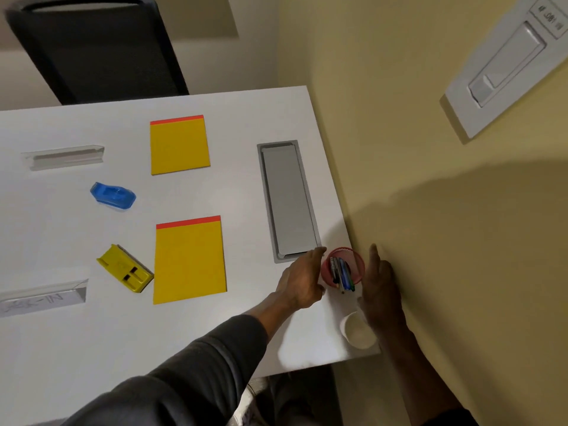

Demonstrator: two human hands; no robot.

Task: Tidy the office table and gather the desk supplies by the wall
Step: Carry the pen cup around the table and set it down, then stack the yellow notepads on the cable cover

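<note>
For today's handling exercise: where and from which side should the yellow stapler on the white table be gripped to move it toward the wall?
Grip the yellow stapler across its two long sides near the middle, coming from above. It lies flat and diagonal on the table with clear space around it, so turn the fingers to match that slant. Its narrow width likely suits a one-hand pinch.

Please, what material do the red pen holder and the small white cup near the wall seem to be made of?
The red pen holder looks like metal wire mesh: its wall shows a fine grid. The white cup looks like paper or thin plastic, matte with a rolled rim; the picture cannot settle which.
</note>
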